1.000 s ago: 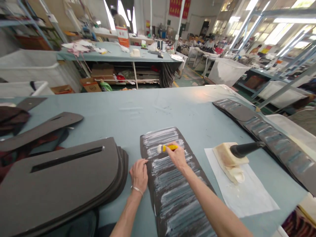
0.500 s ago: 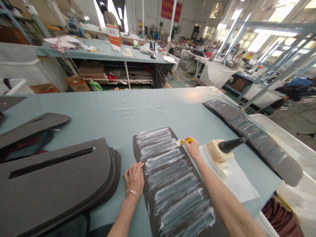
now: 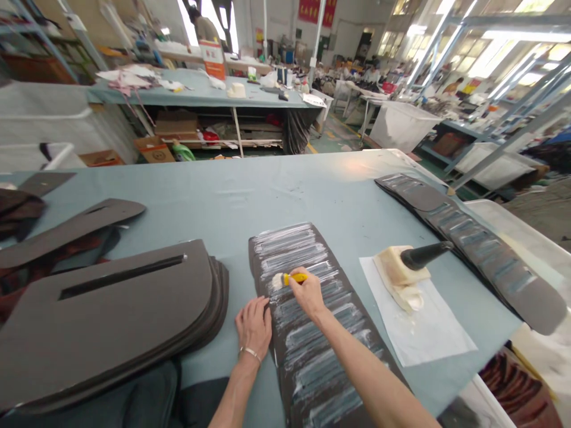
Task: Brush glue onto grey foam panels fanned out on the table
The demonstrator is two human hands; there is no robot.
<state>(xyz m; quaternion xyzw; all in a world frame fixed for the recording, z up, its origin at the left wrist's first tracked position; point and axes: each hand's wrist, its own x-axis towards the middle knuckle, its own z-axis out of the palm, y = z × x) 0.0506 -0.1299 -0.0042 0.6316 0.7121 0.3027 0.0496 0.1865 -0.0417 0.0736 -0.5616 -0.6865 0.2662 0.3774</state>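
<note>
My right hand (image 3: 308, 292) grips a small brush (image 3: 285, 279) with a yellow handle. Its pale bristles touch the left part of a long dark grey panel (image 3: 312, 312), which is streaked with white paste in several crosswise bands. Resting flat along the panel's left edge is my left hand (image 3: 254, 324), fingers stretched forward and a bracelet on the wrist. To the right, a cream-coloured container (image 3: 395, 267) with a black cone-shaped part (image 3: 423, 255) lies on a white sheet (image 3: 428, 339), white paste at its opening.
A stack of dark grey slotted pieces (image 3: 147, 315) lies at the left, with another slotted piece (image 3: 93, 223) behind it. More streaked panels (image 3: 468, 238) run along the table's right side. Beyond the blue-green table (image 3: 200, 190) stands a second table (image 3: 165, 98); a person (image 3: 204, 28) is farther back.
My right hand has carried the brush leftward across the panel, from its right edge to near its left edge. My left hand stays at the panel's edge. The view has shifted slightly.
</note>
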